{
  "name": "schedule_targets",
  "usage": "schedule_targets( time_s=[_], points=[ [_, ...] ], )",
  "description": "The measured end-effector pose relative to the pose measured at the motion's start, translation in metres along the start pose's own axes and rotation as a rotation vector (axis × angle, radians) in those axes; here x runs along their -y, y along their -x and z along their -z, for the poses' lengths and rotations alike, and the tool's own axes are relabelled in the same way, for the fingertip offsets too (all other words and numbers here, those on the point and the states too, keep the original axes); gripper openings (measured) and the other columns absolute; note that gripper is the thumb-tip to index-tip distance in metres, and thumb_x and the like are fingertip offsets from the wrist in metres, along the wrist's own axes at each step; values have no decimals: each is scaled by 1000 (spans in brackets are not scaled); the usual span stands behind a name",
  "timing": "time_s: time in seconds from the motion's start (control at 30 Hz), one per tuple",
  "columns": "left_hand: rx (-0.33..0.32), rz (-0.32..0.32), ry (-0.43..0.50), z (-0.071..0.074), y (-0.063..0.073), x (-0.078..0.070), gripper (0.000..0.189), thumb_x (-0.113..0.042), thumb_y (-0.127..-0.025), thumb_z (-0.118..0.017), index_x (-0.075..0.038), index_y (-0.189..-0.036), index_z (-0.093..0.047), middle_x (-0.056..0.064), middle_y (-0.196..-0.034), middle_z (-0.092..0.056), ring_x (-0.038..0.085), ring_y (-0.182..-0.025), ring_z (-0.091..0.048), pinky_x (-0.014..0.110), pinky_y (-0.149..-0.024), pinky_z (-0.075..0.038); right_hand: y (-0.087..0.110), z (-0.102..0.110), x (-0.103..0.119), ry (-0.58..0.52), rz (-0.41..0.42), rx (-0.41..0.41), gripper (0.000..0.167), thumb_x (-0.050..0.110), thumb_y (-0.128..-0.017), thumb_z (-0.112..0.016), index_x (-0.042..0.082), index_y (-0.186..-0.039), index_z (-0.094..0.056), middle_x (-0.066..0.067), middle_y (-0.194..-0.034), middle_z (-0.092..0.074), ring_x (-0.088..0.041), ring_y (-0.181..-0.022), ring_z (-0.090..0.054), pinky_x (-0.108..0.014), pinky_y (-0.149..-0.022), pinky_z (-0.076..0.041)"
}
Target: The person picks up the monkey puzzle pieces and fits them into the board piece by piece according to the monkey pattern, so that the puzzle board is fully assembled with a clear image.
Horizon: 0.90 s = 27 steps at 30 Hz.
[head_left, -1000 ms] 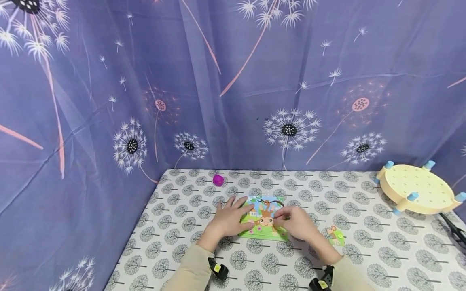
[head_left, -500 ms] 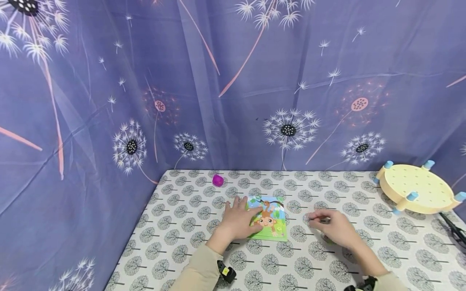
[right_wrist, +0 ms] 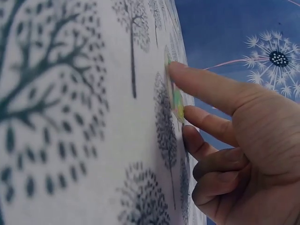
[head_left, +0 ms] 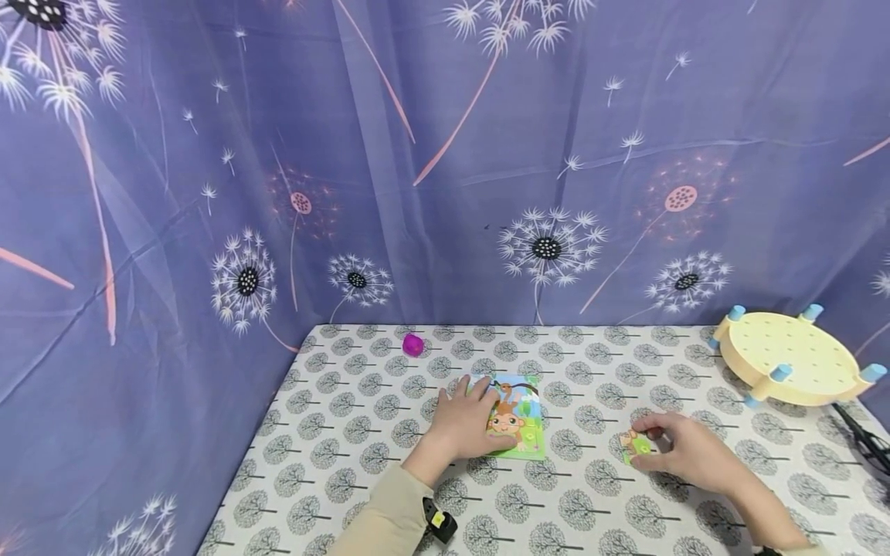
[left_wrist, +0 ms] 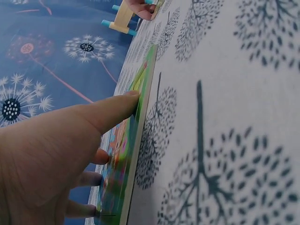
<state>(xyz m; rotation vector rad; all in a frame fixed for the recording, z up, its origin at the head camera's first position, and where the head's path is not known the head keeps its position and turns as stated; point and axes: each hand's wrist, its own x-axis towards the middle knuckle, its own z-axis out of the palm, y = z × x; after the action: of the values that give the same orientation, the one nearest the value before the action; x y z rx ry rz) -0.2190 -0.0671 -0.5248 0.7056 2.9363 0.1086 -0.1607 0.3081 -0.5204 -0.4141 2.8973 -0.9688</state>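
A jigsaw puzzle board [head_left: 527,413] with a cartoon monkey picture lies flat on the patterned cloth. My left hand [head_left: 460,423] rests on its left part, fingers spread and the thumb along the near side; in the left wrist view the thumb touches the top near the board's edge [left_wrist: 139,123]. Off to the right, a loose puzzle piece [head_left: 634,445], green with a brown figure, sits between the thumb and index finger of my right hand [head_left: 695,454]. The right wrist view shows those fingers pinching the piece [right_wrist: 178,101] at its edges, at the cloth's surface.
At the back left stands a small purple object [head_left: 413,345]. A yellow perforated oval stand [head_left: 789,351] with blue-tipped legs occupies the right rear, with a black object [head_left: 865,436] beside it. Behind the table hangs a purple dandelion curtain [head_left: 445,193].
My right hand has left the puzzle board, travelled right and taken hold of the loose piece. The left hand has shifted slightly right, staying on the board.
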Motion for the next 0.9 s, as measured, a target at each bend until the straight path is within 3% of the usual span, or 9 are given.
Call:
schedule_targets(
  time_s=[0.17, 0.33, 0.63, 0.9],
  points=[
    [-18, 0, 4, 2, 1, -1, 90, -83, -85, -58, -23, -151, -51, 3, -167, -34, 40, -152, -29, 76, -110, -32, -1, 2, 1, -8, -21, 43, 55, 43, -74, -91, 13, -115, -73, 5, -95, -63, -10, -82, -55, -25, -68, -49],
    [-22, -1, 4, 2, 1, -1, 87, -84, -84, -58, -25, -149, -52, 2, -166, -35, 40, -152, -30, 76, -110, -32, 0, 4, 4, -5, -22, 62, 43, 39, -74, -92, 15, -104, -72, 3, -99, -65, -13, -85, -56, -31, -72, -50],
    [-26, -5, 14, 0, 0, 0, 87, -84, -84, -57, -25, -149, -52, 1, -167, -34, 40, -152, -29, 76, -110, -33, 4, 9, -2, 13, -39, 92, 50, 41, -71, -93, 16, -107, -71, 3, -101, -64, -13, -87, -56, -31, -75, -50],
    [-33, -9, 20, 2, 1, 1, 83, -83, -83, -60, -26, -143, -55, 0, -166, -36, 39, -151, -31, 76, -109, -35, 4, 10, -5, -52, -40, 108, 46, 37, -70, -94, 14, -100, -67, 2, -89, -59, -11, -76, -52, -25, -64, -46]
  ],
)
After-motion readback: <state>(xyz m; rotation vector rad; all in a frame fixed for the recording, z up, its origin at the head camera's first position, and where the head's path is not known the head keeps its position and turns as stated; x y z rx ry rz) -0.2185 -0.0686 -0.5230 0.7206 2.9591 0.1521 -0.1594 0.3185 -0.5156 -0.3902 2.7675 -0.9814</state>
